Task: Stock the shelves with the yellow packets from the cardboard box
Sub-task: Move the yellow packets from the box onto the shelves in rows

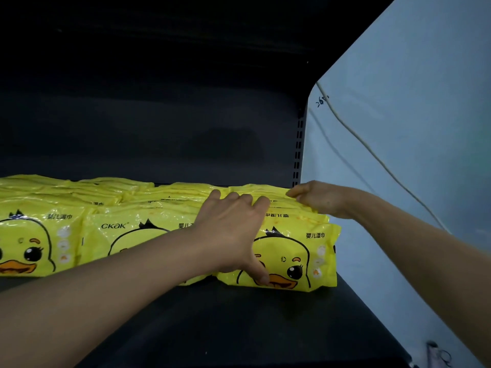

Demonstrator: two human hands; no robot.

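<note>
Duck packets, brand showing

The middle yellow packet reads "CKAK" in white; the rightmost packet carries "婴儿湿巾" in black, and so does the left packet. On the pale wall, a handwritten scrawl, perhaps "265", not clearly legible.

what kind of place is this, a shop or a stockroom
Probably a shop or its stockroom: a dark metal shelf with a slotted upright, and a row of identical yellow duck-print baby wipe packets faced forward, both hands on the rightmost stack.
</note>
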